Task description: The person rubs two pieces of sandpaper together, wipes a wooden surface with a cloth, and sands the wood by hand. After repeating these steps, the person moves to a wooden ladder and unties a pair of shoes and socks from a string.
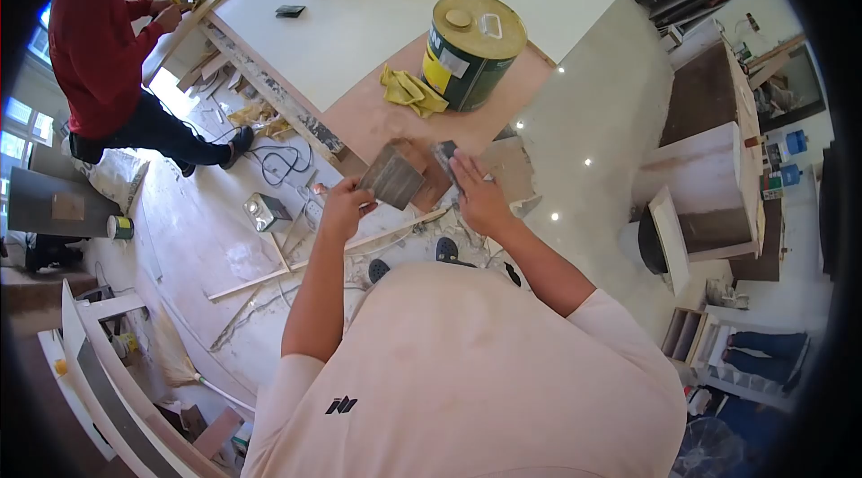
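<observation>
My left hand (341,207) pinches the near corner of a thin square wooden board (392,177), grey-brown and streaked, held tilted in front of me. In my right hand (480,198) is a small dark grey block (444,153), with my fingers laid along its side. The block is just right of the board, and a reddish-brown surface shows between them. Beyond both hands, a large green and yellow metal can (474,52) stands on the worktable (377,132). A crumpled yellow cloth (411,90) lies against the can's left side.
White sheets (359,29) cover much of the table. At the far left a person in a red top (99,47) holds a tool by the table edge. Cables (278,164), a square tin (266,211) and wood strips lie on the floor. Cabinet parts (691,177) stand at the right.
</observation>
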A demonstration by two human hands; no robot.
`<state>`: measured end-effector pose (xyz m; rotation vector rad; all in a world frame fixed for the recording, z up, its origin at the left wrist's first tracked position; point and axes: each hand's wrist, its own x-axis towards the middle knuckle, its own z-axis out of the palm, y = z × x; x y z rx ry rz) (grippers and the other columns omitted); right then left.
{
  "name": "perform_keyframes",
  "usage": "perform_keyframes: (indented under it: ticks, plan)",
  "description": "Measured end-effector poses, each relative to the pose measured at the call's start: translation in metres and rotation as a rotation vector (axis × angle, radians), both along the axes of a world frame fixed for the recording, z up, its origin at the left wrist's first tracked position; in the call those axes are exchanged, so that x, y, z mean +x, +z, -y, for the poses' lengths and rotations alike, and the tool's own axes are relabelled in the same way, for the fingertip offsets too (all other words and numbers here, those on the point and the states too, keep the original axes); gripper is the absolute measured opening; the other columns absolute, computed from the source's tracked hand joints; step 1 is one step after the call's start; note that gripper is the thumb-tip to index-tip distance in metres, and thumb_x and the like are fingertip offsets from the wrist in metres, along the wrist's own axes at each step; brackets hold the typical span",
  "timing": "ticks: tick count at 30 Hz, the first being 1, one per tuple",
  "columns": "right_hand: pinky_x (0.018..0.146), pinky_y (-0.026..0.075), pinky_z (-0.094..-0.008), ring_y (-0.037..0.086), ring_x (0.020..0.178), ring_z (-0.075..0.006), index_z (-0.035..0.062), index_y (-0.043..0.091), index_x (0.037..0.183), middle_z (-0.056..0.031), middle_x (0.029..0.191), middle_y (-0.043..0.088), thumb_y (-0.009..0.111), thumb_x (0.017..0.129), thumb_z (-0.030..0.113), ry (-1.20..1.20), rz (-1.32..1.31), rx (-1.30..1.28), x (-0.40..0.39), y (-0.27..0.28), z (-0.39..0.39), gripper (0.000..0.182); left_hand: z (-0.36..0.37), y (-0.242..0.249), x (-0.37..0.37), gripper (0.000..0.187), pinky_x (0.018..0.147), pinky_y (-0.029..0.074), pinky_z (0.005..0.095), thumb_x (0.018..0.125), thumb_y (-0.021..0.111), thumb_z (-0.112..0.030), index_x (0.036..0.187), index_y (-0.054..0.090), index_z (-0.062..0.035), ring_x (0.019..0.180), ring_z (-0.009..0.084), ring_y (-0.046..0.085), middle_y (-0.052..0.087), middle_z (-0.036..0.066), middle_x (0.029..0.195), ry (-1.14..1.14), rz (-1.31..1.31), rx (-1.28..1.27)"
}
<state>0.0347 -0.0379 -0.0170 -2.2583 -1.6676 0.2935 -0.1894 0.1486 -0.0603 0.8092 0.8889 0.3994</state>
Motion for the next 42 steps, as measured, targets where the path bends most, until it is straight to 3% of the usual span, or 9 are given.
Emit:
perform_keyframes:
  ticks: [5, 10, 16, 19, 22, 25, 28, 34, 42]
  plan:
    - [0.096, 0.034, -0.0576, 0.027, 0.144, -0.0294, 0.0124, 0.039, 0.146, -0.006, 0.158, 0.028, 0.058, 0.081, 0.011, 0.032, 0.209, 0.122, -0.007, 0.008, -0.016, 0.067, 0.018, -0.01, 0.022, 0.055, 0.082, 0.052, 0.0356, 0.083, 0.071, -0.011, 0.131, 0.046, -0.001, 0.087, 0.0174, 0.057, 0.058, 0.005, 0.095, 0.264, -0.03, -0.119]
    - [0.098, 0.03, -0.0565, 0.023, 0.146, -0.0295, 0.0131, 0.038, 0.147, -0.0045, 0.16, 0.025, 0.058, 0.08, 0.01, 0.105, 0.208, 0.033, -0.027, 0.017, -0.033, 0.07, 0.056, -0.008, 0.03, 0.019, 0.066, 0.057, 0.0332, 0.089, 0.068, -0.014, 0.1, 0.062, 0.0008, 0.071, 0.0163, 0.062, 0.062, 0.006, 0.084, 0.102, -0.061, -0.003]
    - [0.098, 0.029, -0.0583, 0.021, 0.147, -0.0297, 0.0131, 0.038, 0.147, -0.0043, 0.16, 0.024, 0.058, 0.08, 0.011, 0.241, 0.223, 0.011, -0.019, 0.015, -0.036, 0.07, -0.002, 0.02, 0.031, 0.013, 0.069, 0.056, 0.0313, 0.086, 0.064, -0.01, 0.094, 0.067, 0.0009, 0.072, 0.0131, 0.06, 0.058, 0.002, 0.072, -0.383, -0.436, 0.238]
    - [0.1, 0.027, -0.0592, 0.019, 0.148, -0.0288, 0.0132, 0.038, 0.147, -0.0045, 0.16, 0.025, 0.058, 0.081, 0.012, 0.31, 0.242, -0.038, -0.016, 0.015, -0.039, 0.069, -0.01, -0.008, 0.025, 0.018, 0.071, 0.054, 0.0332, 0.086, 0.064, -0.012, 0.098, 0.068, 0.0002, 0.076, 0.0147, 0.059, 0.058, 0.003, 0.074, -0.435, -0.383, 0.262]
    - [0.104, 0.024, -0.0592, 0.017, 0.148, -0.0275, 0.013, 0.038, 0.147, -0.0048, 0.16, 0.024, 0.058, 0.083, 0.021, 0.383, 0.257, -0.109, -0.018, 0.01, -0.042, 0.067, 0.002, -0.016, 0.022, 0.022, 0.073, 0.052, 0.0346, 0.087, 0.064, -0.015, 0.104, 0.067, -0.0016, 0.08, 0.0177, 0.06, 0.061, 0.005, 0.079, -0.259, -0.344, 0.403]
    - [0.11, 0.019, -0.0587, 0.019, 0.148, -0.0266, 0.0101, 0.037, 0.148, -0.0072, 0.16, 0.022, 0.057, 0.088, 0.039, 0.438, 0.257, -0.256, -0.013, 0.013, -0.046, 0.069, 0.037, 0.011, 0.029, 0.025, 0.075, 0.055, 0.0364, 0.089, 0.065, -0.018, 0.107, 0.064, 0.0, 0.084, 0.019, 0.062, 0.065, 0.009, 0.087, 0.286, -0.141, 0.034]
    - [0.112, 0.015, -0.0601, 0.017, 0.148, -0.0276, 0.0047, 0.034, 0.148, -0.0111, 0.16, 0.02, 0.052, 0.091, 0.051, 0.459, 0.185, -0.273, -0.018, 0.025, -0.046, 0.076, 0.053, -0.002, 0.026, 0.028, 0.071, 0.058, 0.037, 0.09, 0.066, -0.02, 0.108, 0.062, 0.0017, 0.079, 0.0201, 0.064, 0.067, 0.012, 0.092, 0.229, -0.021, -0.236]
    - [0.113, 0.012, -0.063, 0.017, 0.148, -0.0308, 0.0018, 0.033, 0.148, -0.0143, 0.16, 0.02, 0.046, 0.091, 0.062, 0.433, 0.178, -0.158, -0.027, -0.01, -0.045, 0.084, 0.052, -0.004, 0.04, 0.018, 0.049, 0.053, 0.0287, 0.091, 0.065, -0.015, 0.098, 0.066, 0.0011, 0.058, 0.0169, 0.062, 0.068, 0.009, 0.08, 0.208, -0.111, -0.104]
    - [0.111, 0.013, -0.0665, 0.026, 0.144, -0.0328, 0.0023, 0.039, 0.144, -0.0135, 0.158, 0.026, 0.053, 0.089, 0.057, 0.361, 0.24, -0.055, -0.033, -0.018, -0.079, 0.079, 0.054, -0.023, 0.042, 0.02, 0.046, 0.051, 0.0291, 0.09, 0.068, -0.017, 0.085, 0.063, 0.0017, 0.05, 0.0165, 0.058, 0.063, 0.008, 0.071, 0.16, -0.216, -0.023]
